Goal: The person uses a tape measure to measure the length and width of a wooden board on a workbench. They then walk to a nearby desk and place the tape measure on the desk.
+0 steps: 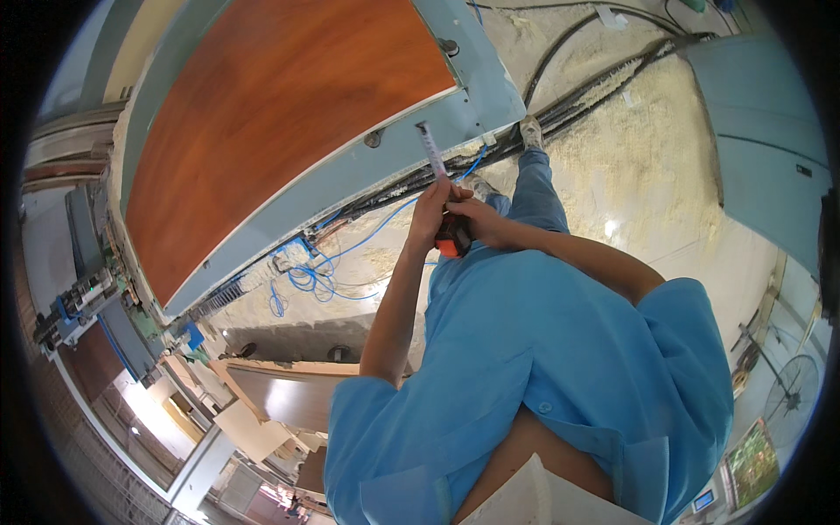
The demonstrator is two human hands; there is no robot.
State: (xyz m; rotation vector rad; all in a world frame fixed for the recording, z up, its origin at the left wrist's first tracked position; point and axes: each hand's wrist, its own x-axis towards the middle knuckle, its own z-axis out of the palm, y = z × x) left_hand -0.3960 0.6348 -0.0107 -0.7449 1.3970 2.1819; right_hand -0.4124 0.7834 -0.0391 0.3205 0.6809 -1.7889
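Note:
An orange and black tape measure (453,237) is held in front of my body, at the middle of the view. My left hand (430,208) closes around its side and the base of the pulled-out blade. My right hand (479,216) also grips it from the other side, fingers bent near the blade. The white tape blade (431,150) sticks out away from me, its far end over a dark spot on the grey-blue machine frame (398,138). Whether that end touches the frame I cannot tell. A glossy reddish-brown panel (297,96) lies within the frame.
Black cables (577,112) run along the dusty floor beside the frame, near my shoes. Loose blue tubing (306,278) lies coiled by the frame's near side. A grey-blue cabinet (761,114) stands at right; stacked boards (289,385) are at lower left.

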